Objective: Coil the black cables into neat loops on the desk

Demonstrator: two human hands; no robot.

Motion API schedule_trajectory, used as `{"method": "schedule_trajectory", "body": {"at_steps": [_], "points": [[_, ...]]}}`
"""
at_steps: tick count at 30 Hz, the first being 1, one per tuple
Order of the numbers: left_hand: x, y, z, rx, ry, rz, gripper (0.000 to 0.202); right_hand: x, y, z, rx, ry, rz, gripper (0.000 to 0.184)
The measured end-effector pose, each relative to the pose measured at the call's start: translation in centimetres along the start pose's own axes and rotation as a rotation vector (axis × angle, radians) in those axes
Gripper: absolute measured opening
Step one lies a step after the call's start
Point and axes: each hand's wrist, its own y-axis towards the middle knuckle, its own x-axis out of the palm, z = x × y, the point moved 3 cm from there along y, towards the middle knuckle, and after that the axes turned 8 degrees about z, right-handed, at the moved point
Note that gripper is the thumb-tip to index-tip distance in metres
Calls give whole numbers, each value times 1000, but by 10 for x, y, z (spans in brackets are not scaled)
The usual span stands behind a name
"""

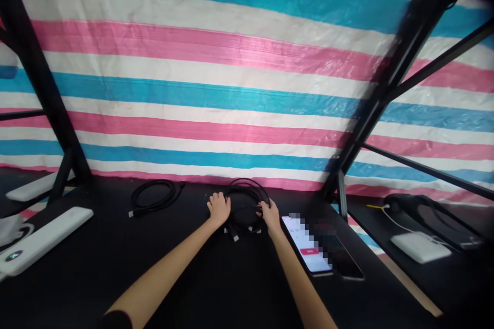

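Note:
A bundle of coiled black cables [247, 183] lies on the black table in front of me. Its light-tipped connectors [235, 238] point toward me, below the loops. My left hand [219, 209] is at the left side of the bundle, fingers curled and thumb against the loops. On the opposite side, my right hand [270, 214] has its thumb and fingers closed around the cable loops. Parts of the loops are hidden by both hands. Just right of my right hand lies a phone with a lit screen [304, 247], beside a second, dark phone [347, 259].
Another coiled black cable [154, 195] rests at the left. A long white power strip [50, 239] lies farther left. Slanting black metal frame legs [54, 82] stand on both sides, before a striped plastic sheet [216, 67]. A white box [420, 247] sits on the right-hand table.

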Motion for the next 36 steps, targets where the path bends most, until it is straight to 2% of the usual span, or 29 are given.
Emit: {"method": "schedule_trajectory", "body": {"at_steps": [2, 6, 11, 14, 17, 19, 23, 28, 32, 36], "points": [[7, -1, -8, 56, 128, 29, 13, 2, 10, 5, -79, -115, 53, 41], [13, -1, -16, 162, 285, 58, 40, -1, 16, 9, -250, -328, 110, 52], [-5, -5, -3, 384, 292, 41, 45, -7, 7, 4, -428, -457, 64, 59], [-13, -15, 10, 606, 277, -62, 47, -3, -4, -7, -567, -489, 16, 53], [-6, -21, 12, 764, 362, -209, 49, 11, -15, -17, -780, -661, -100, 46], [2, -17, 6, 719, 419, -223, 49, 22, -18, -17, -862, -772, -167, 46], [17, -2, -9, 560, 462, -187, 50, 40, -14, -11, -857, -826, -209, 52], [24, 9, -11, 439, 460, -175, 49, 59, -5, -4, -775, -844, -127, 54], [17, 20, -9, 348, 421, -165, 52, 54, 11, 1, -638, -796, -29, 54], [9, 30, -9, 281, 341, -169, 60, 38, 28, 4, -534, -666, -19, 48]]}}
